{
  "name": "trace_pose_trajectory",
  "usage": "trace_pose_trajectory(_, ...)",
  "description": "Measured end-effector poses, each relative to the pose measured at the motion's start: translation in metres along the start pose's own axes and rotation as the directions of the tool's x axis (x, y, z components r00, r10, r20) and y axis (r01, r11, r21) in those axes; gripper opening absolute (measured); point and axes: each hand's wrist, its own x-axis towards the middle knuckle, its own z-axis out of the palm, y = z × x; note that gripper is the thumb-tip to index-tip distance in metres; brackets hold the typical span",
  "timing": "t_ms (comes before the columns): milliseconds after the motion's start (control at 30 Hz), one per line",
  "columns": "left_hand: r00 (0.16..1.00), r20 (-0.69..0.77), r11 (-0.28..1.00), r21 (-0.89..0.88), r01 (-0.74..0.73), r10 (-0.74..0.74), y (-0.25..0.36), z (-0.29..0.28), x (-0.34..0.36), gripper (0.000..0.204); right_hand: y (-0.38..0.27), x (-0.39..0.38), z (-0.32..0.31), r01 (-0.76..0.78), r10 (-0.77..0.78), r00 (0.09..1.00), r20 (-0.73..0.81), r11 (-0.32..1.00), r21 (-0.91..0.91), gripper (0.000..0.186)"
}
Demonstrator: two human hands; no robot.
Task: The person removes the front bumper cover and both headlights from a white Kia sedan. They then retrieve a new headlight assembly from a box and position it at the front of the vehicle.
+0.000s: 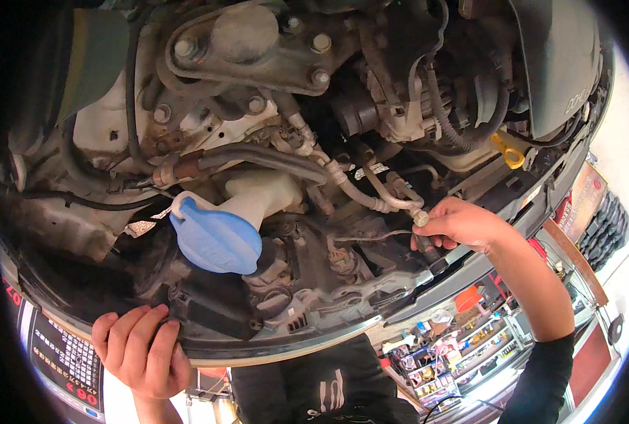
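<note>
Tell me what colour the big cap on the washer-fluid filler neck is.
The washer-fluid cap is light blue; it shows best in the head view.

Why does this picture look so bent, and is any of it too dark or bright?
Head view: wide fisheye lens, so the car's front edge bows and the corners go black; head view: pale area at right washed out, recess beyond the left hand lost in shadow, blue cap fairly sharp.

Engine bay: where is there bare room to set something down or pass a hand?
The front rim between left hand and right hand has a bare, narrow stretch. A dark hollow left of the blue cap might take a hand, depth unclear. Crowded: beside the right hand, where metal pipes and a thin wire run.
</note>
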Motion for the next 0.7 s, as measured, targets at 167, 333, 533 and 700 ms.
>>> trace_pose_trajectory(167,1.0,0.008,1.0,-0.012,-0.001,0.001,-0.001,-0.001,-0.001,0.02,0.002,0.004,0.0,0.019,-0.017,1.0,-0.02,0.993,0.116,0.025)
trace_pose_trajectory(333,1.0,0.024,1.0,-0.01,0.0,0.0,-0.002,-0.001,-0.002,0.019,0.007,0.008,0.001,0.031,-0.023,0.999,-0.049,0.984,0.176,0.022)
trace_pose_trajectory(533,0.999,0.032,1.0,0.004,-0.007,0.007,-0.003,-0.002,-0.004,0.019,0.009,0.011,0.004,0.03,-0.018,0.998,-0.057,0.978,0.208,0.021)
trace_pose_trajectory(700,1.0,0.025,1.0,0.009,-0.01,0.009,-0.002,-0.001,-0.001,0.02,0.012,0.009,0.006,0.036,-0.023,0.997,-0.073,0.983,0.182,0.023)
